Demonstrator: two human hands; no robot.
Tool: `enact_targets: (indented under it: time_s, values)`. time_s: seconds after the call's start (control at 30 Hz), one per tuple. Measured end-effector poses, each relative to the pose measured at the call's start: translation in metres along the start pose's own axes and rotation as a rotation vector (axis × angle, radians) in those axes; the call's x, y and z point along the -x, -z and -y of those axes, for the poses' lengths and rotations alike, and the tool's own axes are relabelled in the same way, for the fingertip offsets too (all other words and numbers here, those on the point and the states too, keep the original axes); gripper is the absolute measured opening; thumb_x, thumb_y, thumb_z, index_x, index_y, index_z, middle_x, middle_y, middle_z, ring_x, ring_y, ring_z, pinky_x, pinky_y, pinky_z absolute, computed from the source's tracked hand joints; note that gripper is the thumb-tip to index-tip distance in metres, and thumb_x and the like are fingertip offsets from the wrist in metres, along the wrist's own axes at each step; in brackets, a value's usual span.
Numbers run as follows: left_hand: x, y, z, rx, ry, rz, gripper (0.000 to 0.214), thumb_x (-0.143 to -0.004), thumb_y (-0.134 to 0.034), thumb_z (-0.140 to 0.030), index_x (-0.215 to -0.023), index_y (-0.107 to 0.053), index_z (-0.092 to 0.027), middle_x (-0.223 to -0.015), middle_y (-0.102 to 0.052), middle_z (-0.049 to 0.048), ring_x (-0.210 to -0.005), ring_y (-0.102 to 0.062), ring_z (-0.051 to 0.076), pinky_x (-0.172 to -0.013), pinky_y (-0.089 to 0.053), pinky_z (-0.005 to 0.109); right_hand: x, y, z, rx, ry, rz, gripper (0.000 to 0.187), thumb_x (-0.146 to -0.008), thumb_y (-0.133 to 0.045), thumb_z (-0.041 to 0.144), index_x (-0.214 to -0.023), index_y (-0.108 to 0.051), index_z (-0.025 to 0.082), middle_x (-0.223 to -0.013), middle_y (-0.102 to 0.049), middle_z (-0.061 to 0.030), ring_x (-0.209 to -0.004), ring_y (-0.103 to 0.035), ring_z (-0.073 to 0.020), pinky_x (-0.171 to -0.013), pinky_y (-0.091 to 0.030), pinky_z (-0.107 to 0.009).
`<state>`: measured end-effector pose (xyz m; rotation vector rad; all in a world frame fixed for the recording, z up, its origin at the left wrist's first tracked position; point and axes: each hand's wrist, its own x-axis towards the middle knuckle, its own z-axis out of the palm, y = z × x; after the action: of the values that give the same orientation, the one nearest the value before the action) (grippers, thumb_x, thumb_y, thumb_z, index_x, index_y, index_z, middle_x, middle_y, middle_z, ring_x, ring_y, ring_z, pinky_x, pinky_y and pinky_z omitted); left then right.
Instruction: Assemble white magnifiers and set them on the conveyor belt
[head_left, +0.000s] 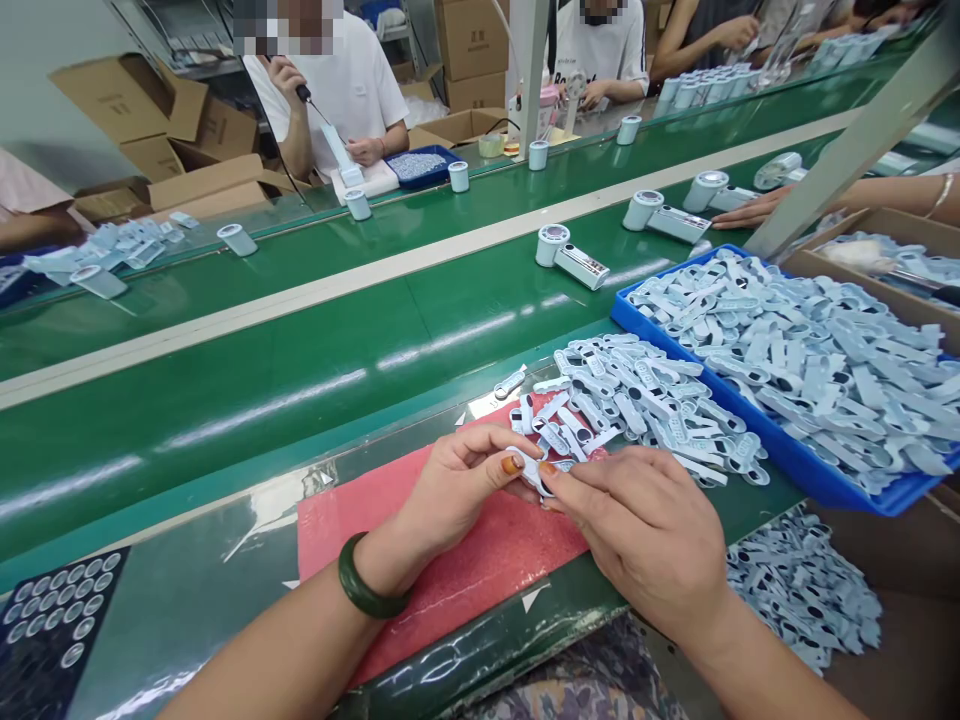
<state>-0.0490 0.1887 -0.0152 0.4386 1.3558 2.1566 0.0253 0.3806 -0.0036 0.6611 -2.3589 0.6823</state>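
Both of my hands meet above a red mat (352,530) and pinch a small pale-blue plastic part (531,470) between thumbs and fingers. My left hand (465,480), with a dark green bangle on its wrist, grips the part's left side. My right hand (645,530) holds its right side, and the fingers cover much of it. Just beyond the hands lies a loose pile of similar pale-blue parts (637,395), many with dark oval windows. A single part (510,382) rests apart at the pile's left.
A blue tray (817,490) heaped with parts stands right; more parts (810,590) lie below it. Handheld devices (581,265) sit on the green conveyor (315,350). A dark sheet with round discs (64,600) lies left. Co-workers (337,90) sit opposite; another person's hand (757,208) reaches in at right.
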Motion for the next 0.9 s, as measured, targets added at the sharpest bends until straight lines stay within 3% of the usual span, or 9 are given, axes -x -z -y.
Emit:
enact_targets:
  time_s: [0.23, 0.4, 0.5, 0.6, 0.67, 0.73, 0.8, 0.9]
  values:
    - [-0.002, 0.001, -0.003, -0.048, -0.041, 0.013, 0.018, -0.090, -0.072, -0.034, -0.098, -0.073, -0.018, -0.086, -0.070, 0.0033, -0.071, -0.069, 0.012, -0.068, -0.060, 0.022, 0.000, -0.005, 0.000, 0.065, 0.025, -0.059, 0.018, -0.104, -0.058, 0.011, -0.117, -0.068, 0.017, -0.097, -0.071, -0.0035, -0.080, -0.062, -0.0177, -0.084, -0.044, -0.040]
    - [0.000, 0.000, -0.006, -0.571, -0.305, 0.047, 0.017, -0.087, -0.076, -0.024, -0.103, -0.072, -0.019, -0.094, -0.070, 0.0043, -0.087, -0.066, 0.013, -0.081, -0.055, 0.024, 0.009, -0.002, -0.014, 0.084, -0.031, -0.057, 0.022, -0.103, -0.055, 0.007, -0.118, -0.066, 0.018, -0.101, -0.070, -0.0045, -0.085, -0.063, -0.0189, -0.085, -0.043, -0.040]
    - [0.002, -0.001, -0.009, -0.846, -0.449, -0.019, 0.016, -0.089, -0.074, -0.021, -0.104, -0.069, -0.020, -0.094, -0.070, 0.0021, -0.086, -0.064, 0.010, -0.080, -0.051, 0.022, 0.024, 0.011, -0.033, 0.179, -0.125, -0.087, 0.024, -0.102, -0.059, 0.011, -0.123, -0.064, 0.021, -0.105, -0.070, -0.0052, -0.088, -0.064, -0.0213, -0.084, -0.045, -0.039]
    - [-0.002, -0.001, -0.013, -0.940, -0.551, -0.206, 0.011, -0.088, -0.073, -0.019, -0.095, -0.064, -0.020, -0.089, -0.066, -0.0012, -0.081, -0.061, 0.008, -0.073, -0.050, 0.020, 0.049, 0.033, -0.051, 0.283, -0.285, -0.214, 0.018, -0.102, -0.062, 0.020, -0.119, -0.066, 0.024, -0.102, -0.071, -0.0045, -0.090, -0.066, -0.0229, -0.080, -0.047, -0.036]
    - [-0.010, 0.000, -0.015, -0.971, -0.528, -0.256, 0.010, -0.090, -0.070, -0.020, -0.098, -0.064, -0.021, -0.098, -0.067, 0.0003, -0.090, -0.063, 0.010, -0.079, -0.052, 0.022, 0.071, 0.048, -0.059, 0.360, -0.461, -0.328, 0.013, -0.101, -0.062, 0.026, -0.112, -0.069, 0.026, -0.098, -0.071, -0.0043, -0.089, -0.067, -0.0241, -0.073, -0.048, -0.035]
    - [-0.018, 0.001, -0.016, -1.028, -0.444, -0.185, 0.025, -0.095, -0.063, -0.022, -0.119, -0.062, -0.024, -0.124, -0.065, 0.0043, -0.114, -0.061, 0.015, -0.097, -0.052, 0.030, 0.095, 0.062, -0.062, 0.407, -0.667, -0.422, 0.013, -0.100, -0.062, 0.031, -0.108, -0.071, 0.027, -0.096, -0.071, -0.0058, -0.087, -0.068, -0.0258, -0.067, -0.047, -0.036]
    - [-0.022, 0.000, -0.015, -1.101, -0.386, -0.082, 0.043, -0.098, -0.056, -0.023, -0.141, -0.050, -0.028, -0.147, -0.051, 0.0068, -0.135, -0.049, 0.020, -0.114, -0.043, 0.042, 0.121, 0.072, -0.062, 0.395, -0.866, -0.465, 0.018, -0.097, -0.061, 0.038, -0.109, -0.071, 0.028, -0.094, -0.071, -0.0074, -0.084, -0.069, -0.0282, -0.063, -0.047, -0.039]
    - [-0.018, -0.007, -0.012, -1.184, -0.446, -0.075, 0.042, -0.100, -0.049, -0.021, -0.142, -0.048, -0.028, -0.152, -0.045, 0.0077, -0.141, -0.042, 0.021, -0.117, -0.039, 0.046, 0.160, 0.082, -0.066, 0.332, -1.099, -0.466, 0.027, -0.092, -0.058, 0.048, -0.109, -0.069, 0.030, -0.088, -0.070, -0.0075, -0.079, -0.068, -0.0315, -0.062, -0.047, -0.042]
